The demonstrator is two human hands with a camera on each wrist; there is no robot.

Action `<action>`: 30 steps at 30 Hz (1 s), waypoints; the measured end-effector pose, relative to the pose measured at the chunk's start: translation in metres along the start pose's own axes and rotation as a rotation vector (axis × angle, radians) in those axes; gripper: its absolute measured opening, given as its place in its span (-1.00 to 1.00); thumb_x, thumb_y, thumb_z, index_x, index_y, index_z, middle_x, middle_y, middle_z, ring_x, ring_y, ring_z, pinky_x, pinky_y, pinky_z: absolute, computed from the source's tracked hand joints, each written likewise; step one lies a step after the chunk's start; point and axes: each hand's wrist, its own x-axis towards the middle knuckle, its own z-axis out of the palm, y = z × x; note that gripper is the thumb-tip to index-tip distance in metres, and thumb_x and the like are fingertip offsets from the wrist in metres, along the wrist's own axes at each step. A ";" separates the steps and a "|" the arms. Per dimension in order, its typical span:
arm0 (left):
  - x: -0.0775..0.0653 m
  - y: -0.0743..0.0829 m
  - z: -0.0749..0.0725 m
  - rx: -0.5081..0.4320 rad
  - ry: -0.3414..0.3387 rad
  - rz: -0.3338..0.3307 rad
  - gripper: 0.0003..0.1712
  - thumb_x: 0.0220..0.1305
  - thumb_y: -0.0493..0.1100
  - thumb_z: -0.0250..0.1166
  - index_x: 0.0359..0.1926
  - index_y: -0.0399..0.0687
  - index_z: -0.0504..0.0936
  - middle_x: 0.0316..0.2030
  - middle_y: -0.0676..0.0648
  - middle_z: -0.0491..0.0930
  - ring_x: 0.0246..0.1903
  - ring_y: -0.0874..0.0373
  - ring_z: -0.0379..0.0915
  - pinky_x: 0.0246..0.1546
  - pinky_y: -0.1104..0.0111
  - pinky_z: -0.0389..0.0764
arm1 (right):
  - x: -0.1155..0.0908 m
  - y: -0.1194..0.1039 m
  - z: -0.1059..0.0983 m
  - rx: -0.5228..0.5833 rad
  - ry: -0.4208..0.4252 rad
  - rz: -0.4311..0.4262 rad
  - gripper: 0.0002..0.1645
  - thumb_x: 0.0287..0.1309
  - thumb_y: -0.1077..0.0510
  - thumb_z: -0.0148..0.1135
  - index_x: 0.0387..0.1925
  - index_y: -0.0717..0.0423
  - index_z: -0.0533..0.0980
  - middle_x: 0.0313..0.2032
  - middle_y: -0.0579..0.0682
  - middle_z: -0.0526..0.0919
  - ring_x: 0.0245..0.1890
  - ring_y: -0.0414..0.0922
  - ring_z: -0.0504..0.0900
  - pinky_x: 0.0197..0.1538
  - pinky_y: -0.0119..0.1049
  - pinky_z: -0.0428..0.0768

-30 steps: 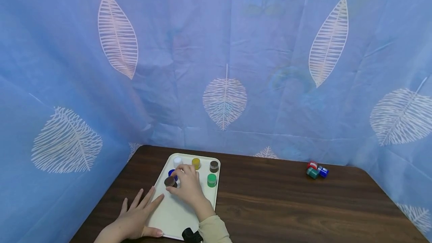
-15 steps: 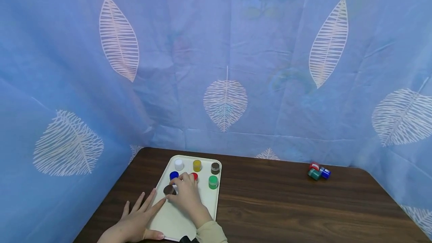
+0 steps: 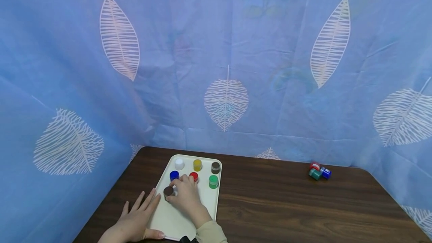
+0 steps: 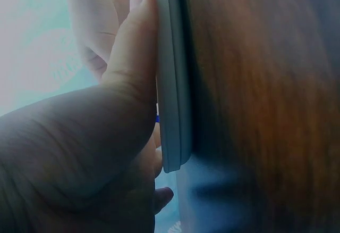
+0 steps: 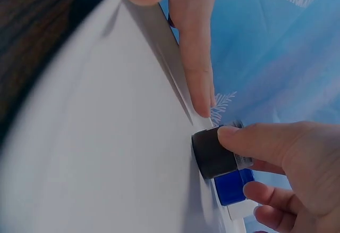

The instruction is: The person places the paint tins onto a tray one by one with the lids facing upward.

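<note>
In the head view, my right hand (image 3: 187,198) pinches a small dark paint jar (image 3: 168,192) between thumb and fingers, on the left side of a white tray (image 3: 172,222). The right wrist view shows the thumb on the side of this jar (image 5: 215,152), whose base is right at the tray surface. Behind it stands a blue paint jar (image 3: 174,176). My left hand (image 3: 135,218) lies along the tray's left edge with fingers spread and straight. Its thumb (image 4: 133,52) rests at the near rim in the left wrist view.
Also on the tray are white (image 3: 179,164), yellow (image 3: 197,165), dark (image 3: 215,167), red (image 3: 194,176) and green (image 3: 213,181) jars. Further right on the brown table (image 3: 270,198) lies a cluster of red, green and blue jars (image 3: 317,172). A blue leaf-patterned curtain (image 3: 270,104) stands behind.
My right hand has brought the dark jar toward the near side of the tray, away from the blue jar. The red jar has come into view. The left hand has stayed at the tray edge.
</note>
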 end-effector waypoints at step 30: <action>0.007 -0.002 0.000 -0.035 -0.064 -0.038 0.43 -0.31 0.59 0.33 0.50 -0.07 0.09 0.54 -0.28 -0.15 0.45 -0.49 -0.29 0.14 -0.58 -0.28 | -0.009 0.052 -0.044 0.055 0.173 -0.060 -0.66 0.15 -0.03 0.34 -0.04 -0.06 0.61 -0.08 -0.08 0.61 -0.04 -0.12 0.41 0.02 -0.14 0.45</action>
